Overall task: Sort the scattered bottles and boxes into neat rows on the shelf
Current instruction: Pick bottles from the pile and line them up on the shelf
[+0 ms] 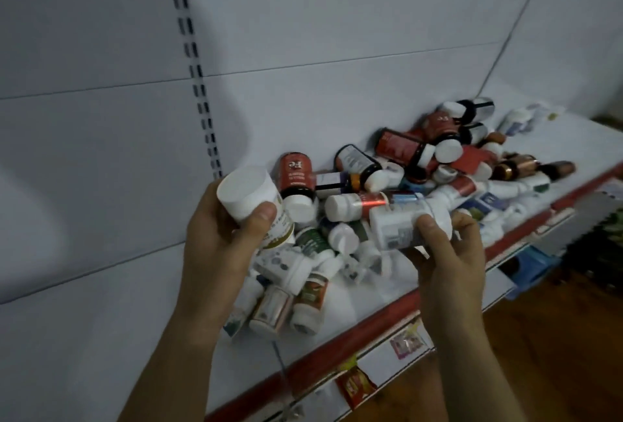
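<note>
A heap of several bottles (397,179) lies scattered along the white shelf (367,300), many on their sides, with red, dark and white labels. My left hand (219,246) grips a white bottle with an olive-edged label (253,202), its flat end turned toward me, held above the heap's left part. My right hand (445,253) holds a second white bottle (404,222) sideways, thumb on top and fingers under it. A red-labelled dark bottle (296,175) leans on the back wall just behind the left hand.
The shelf's red front edge (337,351) carries price tags and small labels. A slotted upright strip (199,84) runs up the white back panel. Wooden floor (539,354) and a blue crate (529,270) show below right. More bottles (519,121) lie at the far end.
</note>
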`<action>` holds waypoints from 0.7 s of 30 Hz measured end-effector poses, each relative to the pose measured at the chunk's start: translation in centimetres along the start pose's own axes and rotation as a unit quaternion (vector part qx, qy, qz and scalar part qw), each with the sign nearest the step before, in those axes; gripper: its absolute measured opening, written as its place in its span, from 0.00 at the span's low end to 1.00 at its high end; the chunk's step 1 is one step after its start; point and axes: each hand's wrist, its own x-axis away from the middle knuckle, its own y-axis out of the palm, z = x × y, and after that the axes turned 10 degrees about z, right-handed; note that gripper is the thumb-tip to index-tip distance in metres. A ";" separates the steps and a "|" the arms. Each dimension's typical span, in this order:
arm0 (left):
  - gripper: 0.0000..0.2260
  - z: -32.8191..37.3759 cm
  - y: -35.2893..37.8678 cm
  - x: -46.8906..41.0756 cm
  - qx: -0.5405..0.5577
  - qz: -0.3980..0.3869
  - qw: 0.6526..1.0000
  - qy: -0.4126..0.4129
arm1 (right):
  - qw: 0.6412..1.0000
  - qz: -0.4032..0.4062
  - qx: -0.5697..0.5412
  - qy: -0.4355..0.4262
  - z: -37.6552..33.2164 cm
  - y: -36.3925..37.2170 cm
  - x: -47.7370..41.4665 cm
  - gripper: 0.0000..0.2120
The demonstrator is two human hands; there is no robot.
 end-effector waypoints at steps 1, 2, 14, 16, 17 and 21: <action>0.19 -0.1 2.4 0.1 0.006 -0.014 1.000 0.006 | 1.000 0.025 -0.006 -0.002 -0.4 -1.9 -1.5 0.10; 0.19 -0.3 4.9 0.3 0.013 -0.028 0.999 0.011 | 0.999 0.047 -0.012 -0.001 -0.8 -3.9 -3.1 0.10; 0.19 -4.4 37.6 5.6 0.065 -0.141 0.988 -0.029 | 0.988 0.150 0.026 0.020 -6.7 -26.7 -22.8 0.12; 0.22 -4.9 41.1 5.5 0.054 -0.153 0.986 -0.032 | 0.985 0.166 0.030 0.023 -7.4 -28.8 -25.8 0.12; 0.22 -5.1 42.5 5.2 0.044 -0.157 0.986 -0.036 | 0.985 0.170 0.030 0.025 -7.5 -29.7 -27.3 0.11; 0.18 -5.9 47.5 2.1 -0.004 -0.181 0.982 -0.043 | 0.986 0.161 0.020 0.039 -7.3 -31.2 -33.3 0.13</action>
